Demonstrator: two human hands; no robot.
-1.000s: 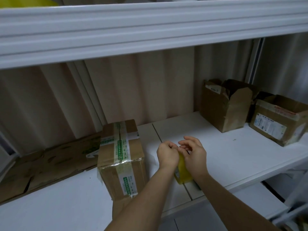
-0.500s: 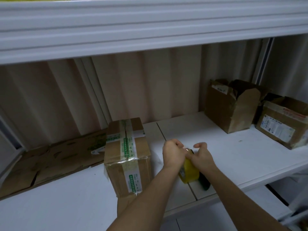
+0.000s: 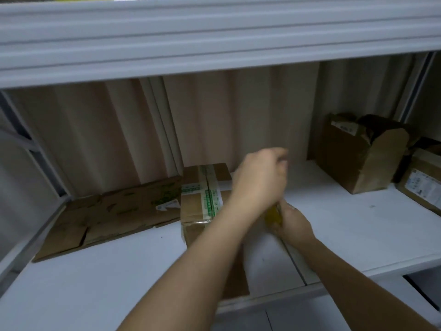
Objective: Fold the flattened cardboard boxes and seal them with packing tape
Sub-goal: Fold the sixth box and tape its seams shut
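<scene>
Both forearms reaching forward from the bottom edge over a white shelf, crossing close in the middle. Left hand raised above the shelf, knuckles toward the camera, fingers curled tight with thumb and fingertips bunched at the upper right, as if pinching something thin; too blurred to tell what, if anything, sits between them. Right hand lower and just beside the left wrist, fingers wrapped round a yellow tape roll, only a sliver of which shows between the two hands. Taped cardboard box standing on the shelf directly behind the left forearm, sealed along its top seam with green-printed white tape, its right side hidden by the arm. Flattened cardboard lying flat on the shelf to the left, its right edge touching or tucked against the taped box. Two more brown boxes well apart at the far right: an open box with flaps up against the back panel, and a labelled box just beside it, cut off by the frame edge.
</scene>
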